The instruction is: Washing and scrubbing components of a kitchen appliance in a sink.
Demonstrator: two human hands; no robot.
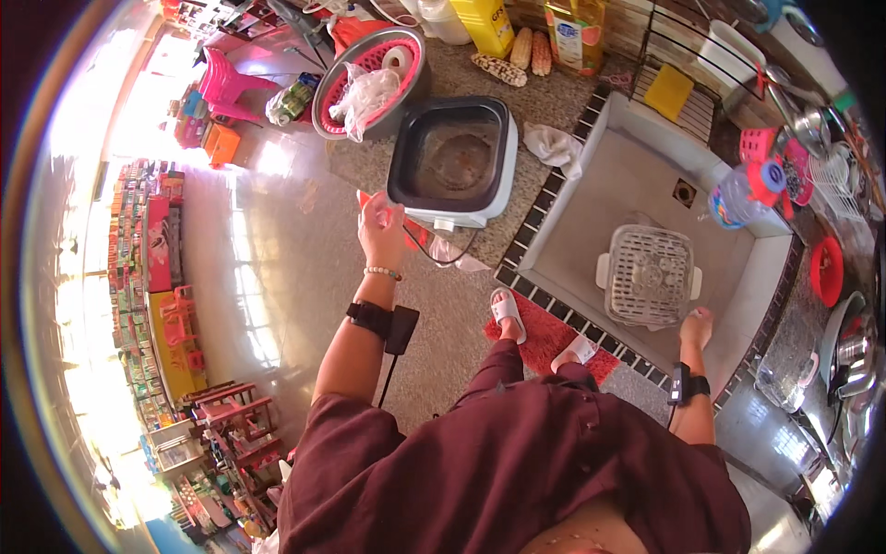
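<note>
My left hand (381, 225) is raised at the near left corner of a square electric pan (453, 163) with a dark, stained inside and a white base. Its fingers are curled near a small red-orange piece; whether they hold it is unclear. A dark cable curves below the pan. My right hand (697, 327) is over the sink (588, 187), just below the right white handle of a slotted, translucent steamer tray (649, 273) lying on the sink floor. Its fingers are bent, and it is too small to tell if they grip anything.
A metal basin (422, 76) with a pink basket, plastic bag and paper roll stands beside the pan. Corn cobs (522, 50), a yellow container (484, 28) and an oil bottle (574, 34) line the back. A cloth (554, 147) lies by the sink; a plastic bottle (740, 194) is at its right.
</note>
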